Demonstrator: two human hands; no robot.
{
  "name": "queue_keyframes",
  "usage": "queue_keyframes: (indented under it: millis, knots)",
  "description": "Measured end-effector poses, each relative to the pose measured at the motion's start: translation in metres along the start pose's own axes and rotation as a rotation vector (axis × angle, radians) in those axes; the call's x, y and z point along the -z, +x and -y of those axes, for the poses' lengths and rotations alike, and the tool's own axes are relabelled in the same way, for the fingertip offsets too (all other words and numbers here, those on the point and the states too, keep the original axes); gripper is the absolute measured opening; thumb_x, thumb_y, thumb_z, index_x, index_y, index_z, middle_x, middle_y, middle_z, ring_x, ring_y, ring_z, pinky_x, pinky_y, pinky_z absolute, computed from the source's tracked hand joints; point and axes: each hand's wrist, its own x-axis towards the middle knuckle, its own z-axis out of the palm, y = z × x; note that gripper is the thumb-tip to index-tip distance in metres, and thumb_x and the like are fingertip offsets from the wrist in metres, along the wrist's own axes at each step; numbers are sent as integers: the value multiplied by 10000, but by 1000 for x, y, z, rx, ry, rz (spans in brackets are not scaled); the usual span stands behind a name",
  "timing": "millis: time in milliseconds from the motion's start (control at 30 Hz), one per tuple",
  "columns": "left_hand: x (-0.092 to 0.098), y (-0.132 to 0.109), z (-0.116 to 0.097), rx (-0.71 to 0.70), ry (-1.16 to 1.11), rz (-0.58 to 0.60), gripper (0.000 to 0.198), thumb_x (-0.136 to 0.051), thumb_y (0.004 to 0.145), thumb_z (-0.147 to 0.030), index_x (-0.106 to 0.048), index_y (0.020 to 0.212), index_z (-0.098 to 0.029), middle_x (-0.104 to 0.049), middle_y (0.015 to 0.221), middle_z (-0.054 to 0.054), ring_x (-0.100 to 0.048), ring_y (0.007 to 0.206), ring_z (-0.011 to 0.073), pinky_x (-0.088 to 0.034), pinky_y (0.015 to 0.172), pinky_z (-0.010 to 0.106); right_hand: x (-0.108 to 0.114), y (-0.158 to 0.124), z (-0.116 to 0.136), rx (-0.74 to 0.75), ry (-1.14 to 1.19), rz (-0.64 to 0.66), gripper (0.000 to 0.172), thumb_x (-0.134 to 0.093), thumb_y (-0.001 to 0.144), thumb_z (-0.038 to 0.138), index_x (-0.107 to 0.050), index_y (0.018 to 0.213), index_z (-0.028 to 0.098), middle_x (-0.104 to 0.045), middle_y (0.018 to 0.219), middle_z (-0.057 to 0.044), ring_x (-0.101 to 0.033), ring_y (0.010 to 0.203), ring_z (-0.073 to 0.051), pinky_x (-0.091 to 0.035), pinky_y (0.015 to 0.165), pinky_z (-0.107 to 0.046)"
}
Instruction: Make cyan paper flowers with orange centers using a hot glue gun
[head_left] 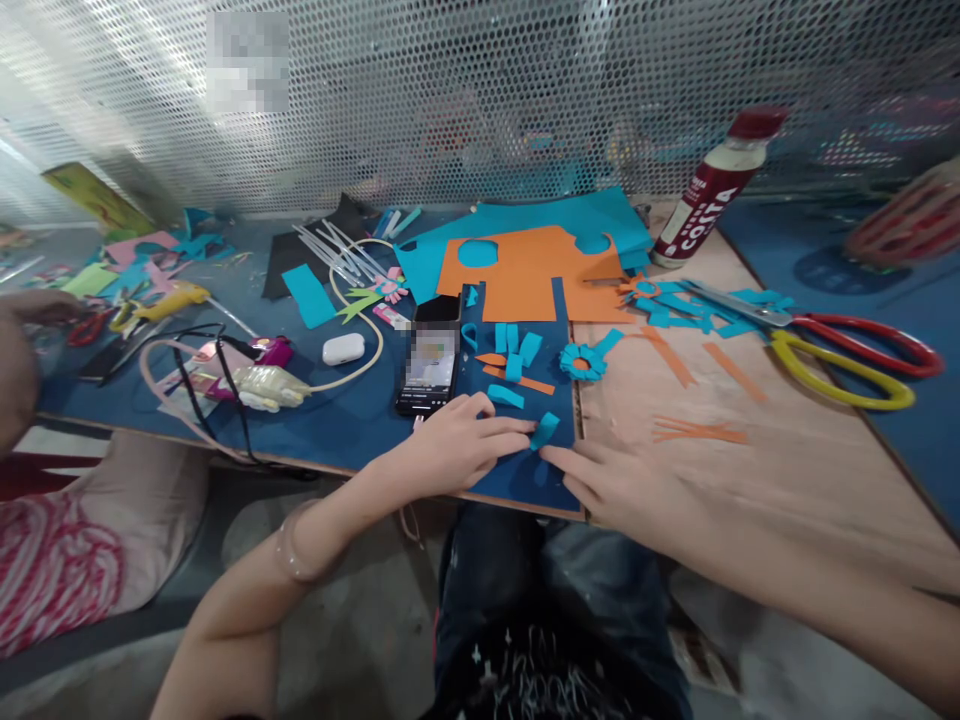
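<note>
My left hand [457,445] and my right hand [619,485] meet at a small folded turquoise paper piece [545,430] on a dark blue mat [525,470] at the table's near edge. Left fingertips press on its left side, right fingertips touch its lower right. The fingers of both hands lie stretched and close together. Several more turquoise loops [514,350] and orange strips [517,380] lie on the mat just beyond. A turquoise paper flower with an orange centre [583,362] sits at the mat's right edge.
A phone [431,365] lies left of the mat, with white earbuds case [343,348] and glue gun [161,305] further left. Orange sheet [525,270] on turquoise sheets behind. Red-and-yellow scissors [840,350] and a Costa bottle [716,190] at right. Another person sits at left [52,560].
</note>
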Motion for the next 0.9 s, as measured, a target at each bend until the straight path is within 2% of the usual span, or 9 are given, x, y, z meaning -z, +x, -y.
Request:
queue_keyframes:
  millis: [100, 267, 367, 433, 533, 600, 700, 767, 900]
  knots:
    - [0, -1, 0, 6, -1, 12, 320, -451, 974, -166, -616, 1247, -203, -616, 1380, 19, -451, 971, 221, -457, 861, 358, -2, -1, -1, -10, -14, -54, 352, -379, 949, 150, -661, 1155, 187, -681, 766, -46, -574, 579, -149, -287, 511, -313]
    - [-1, -1, 1, 8, -5, 19, 326, -438, 981, -170, -612, 1255, -201, -606, 1393, 20, -451, 976, 223, -459, 858, 359, 1, 1, 1, 4, -28, -5, 320, -405, 942, 165, -678, 1107, 190, -679, 740, -40, -583, 566, -159, -255, 484, -319]
    - [-1, 0, 1, 1, -3, 6, 312, -452, 977, -171, -617, 1240, -201, -614, 1383, 12, -448, 963, 221, -460, 852, 355, 1, 1, 3, 1, 12, -115, 332, -385, 935, 137, -677, 1087, 182, -690, 731, -36, -592, 561, -157, -286, 487, -307]
    - [0, 0, 1, 1, 8, 2, 315, -458, 970, -163, -620, 1238, -203, -618, 1378, 15, -448, 955, 219, -459, 851, 355, 0, 2, 2, -61, 66, -207, 335, -381, 921, 122, -675, 1070, 179, -673, 672, -19, -573, 515, -145, -310, 484, -291]
    - [0, 0, 0, -1, 11, -15, 325, -450, 963, -149, -626, 1231, -200, -623, 1373, 1, -447, 955, 225, -458, 842, 359, 2, 6, -4, -234, 156, -250, 302, -412, 910, 153, -655, 1087, 179, -591, 548, 28, -499, 422, -124, -309, 459, -270]
    - [0, 0, 0, -5, 6, -23, 325, -446, 958, -143, -633, 1218, -197, -632, 1361, -10, -447, 959, 231, -460, 837, 361, 5, 11, -12, -316, 191, -229, 257, -459, 925, 224, -640, 1105, 191, -588, 571, 31, -518, 454, -129, -325, 470, -267]
    - [1, 1, -1, 1, 3, -15, 331, -445, 954, -137, -637, 1217, -199, -643, 1347, -1, -455, 963, 230, -463, 848, 361, 9, 20, -24, -315, 240, -159, 214, -522, 928, 299, -645, 1070, 197, -653, 753, -12, -604, 624, -156, -403, 554, -278]
    - [0, 1, 0, 6, -2, -10, 331, -445, 956, -136, -632, 1221, -199, -644, 1346, 9, -462, 962, 229, -466, 849, 364, 8, 25, -29, -298, 276, -122, 192, -545, 912, 286, -658, 1034, 190, -665, 821, -28, -616, 679, -165, -431, 592, -289]
    - [-1, -1, 2, 13, -81, -25, 316, -441, 958, -130, -613, 1215, -193, -645, 1337, 35, -500, 959, 223, -479, 855, 380, 5, 30, -31, -294, 347, -120, 145, -549, 884, 210, -679, 943, 189, -657, 763, -18, -613, 666, -161, -443, 590, -286]
